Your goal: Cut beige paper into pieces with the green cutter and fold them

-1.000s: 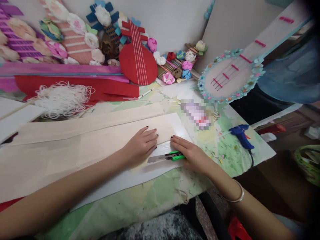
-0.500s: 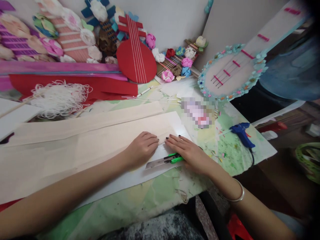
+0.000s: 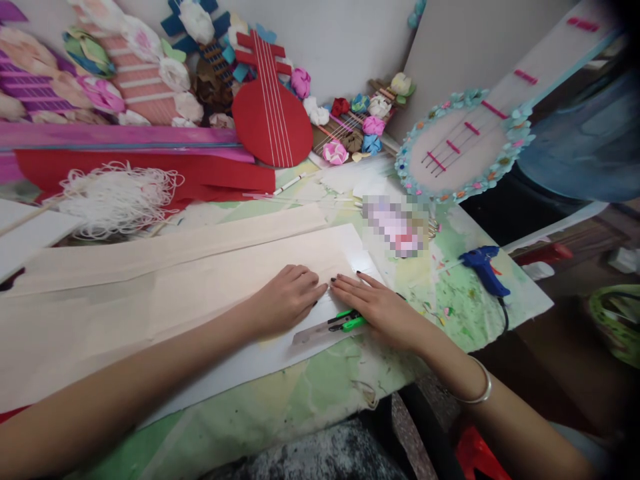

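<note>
Two hands: left hand (image 3: 293,300) and right hand (image 3: 383,310), fingertips nearly meeting at the sheet's near edge, toward its right end.
Left grip: fingers curled, knuckles up; cannot tell whether they pinch the sheet or only press it.
Right grip: palm down, fingers laid out toward the left; closed on the cutter, most of its handle hidden beneath.
Cutter (image 3: 353,323): green, blade out and pointing left, above the board's near right part.
Sheet (image 3: 200,287): cream, lies over the board and runs off left; a cream strip (image 3: 170,240) lies along its far side.
Board (image 3: 235,370): white, bare along the near edge and at the right end.
Table (image 3: 460,313): green-and-white, stained; glue gun (image 3: 484,270) at right, nozzle toward the left.
Far left: heap of white string (image 3: 120,200), red felt (image 3: 215,177) behind.
Far middle: red lute (image 3: 273,130), leaning upright.
Far right: pale lute (image 3: 465,147), tilted, blue flowers round its rim.
Bracelet (image 3: 483,383): silvery, on the right wrist.
</note>
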Demonstrator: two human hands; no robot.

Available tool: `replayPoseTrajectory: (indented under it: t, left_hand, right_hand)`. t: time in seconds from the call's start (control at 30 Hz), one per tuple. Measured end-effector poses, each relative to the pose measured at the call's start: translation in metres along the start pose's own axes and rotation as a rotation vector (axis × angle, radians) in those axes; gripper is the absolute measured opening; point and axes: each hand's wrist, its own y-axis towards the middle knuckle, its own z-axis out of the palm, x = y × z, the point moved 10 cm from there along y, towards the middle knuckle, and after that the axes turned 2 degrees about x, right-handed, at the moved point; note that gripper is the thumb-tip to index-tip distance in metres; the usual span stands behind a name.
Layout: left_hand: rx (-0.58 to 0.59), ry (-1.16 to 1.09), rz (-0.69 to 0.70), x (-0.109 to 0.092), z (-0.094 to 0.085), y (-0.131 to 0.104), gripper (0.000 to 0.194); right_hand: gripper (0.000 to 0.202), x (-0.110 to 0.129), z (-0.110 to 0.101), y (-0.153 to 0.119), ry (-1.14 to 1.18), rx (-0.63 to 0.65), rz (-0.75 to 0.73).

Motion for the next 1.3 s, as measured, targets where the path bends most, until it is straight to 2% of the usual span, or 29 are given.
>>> replayPoseTrajectory:
  t: [0.37, 0.53, 0.9, 0.97, 1.07, 1.13, 1.3]
  left_hand:
    - [-0.046, -0.065, -0.008, 0.002, -0.004, -0.005, 0.027]
    - [-0.03, -0.087, -0.003, 0.002, -0.007, -0.01, 0.024]
    - [-0.008, -0.069, -0.018, 0.016, -0.019, -0.026, 0.02]
    - [-0.058, -0.098, -0.017, 0.02, -0.027, -0.034, 0.018]
    - [-0.222, -0.162, -0.065, 0.03, -0.046, -0.052, 0.016]
    - [-0.26, -0.161, -0.085, 0.031, -0.053, -0.062, 0.015]
    - [-0.143, -0.013, 0.003, 0.013, -0.048, -0.071, 0.021]
  right_hand:
    - [0.068, -0.005, 0.0, 0.0, -0.015, 0.033, 0.051]
    - [0.065, -0.009, 0.0, -0.001, -0.092, 0.071, 0.091]
    - [0.068, -0.013, -0.001, -0.005, -0.13, 0.073, 0.113]
    - [0.067, -0.012, 0.001, -0.005, -0.149, 0.077, 0.108]
    - [0.068, -0.01, 0.001, -0.006, -0.165, 0.074, 0.105]
    - [0.068, -0.009, 0.0, -0.007, -0.166, 0.063, 0.108]
    - [0.066, -0.003, 0.0, -0.006, -0.172, 0.045, 0.084]
